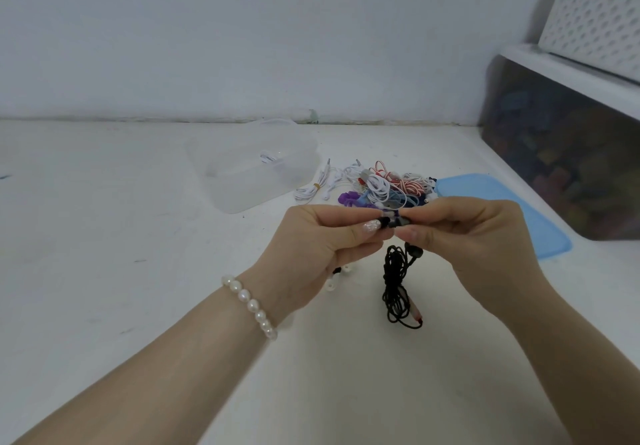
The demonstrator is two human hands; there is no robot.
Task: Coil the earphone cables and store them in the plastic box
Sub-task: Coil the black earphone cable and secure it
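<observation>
both hands pinch the top of a black earphone cable (398, 288), securing its coil above the table (104, 236).

to finish well, she should likely keep the loops pinched tight while fastening the small tie, so the hanging bundle doesn't unravel. left hand (322, 247) and right hand (467, 236) meet fingertip to fingertip, fingers curled on the cable's upper end. the plastic box (256, 174) sits well behind, beside the pile of earphones (384, 185).

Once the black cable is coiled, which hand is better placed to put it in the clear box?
Probably the left hand. The clear box lies on its side of the table, while the right hand is nearer the blue lid. Both hands pinch the black cable now.
</observation>
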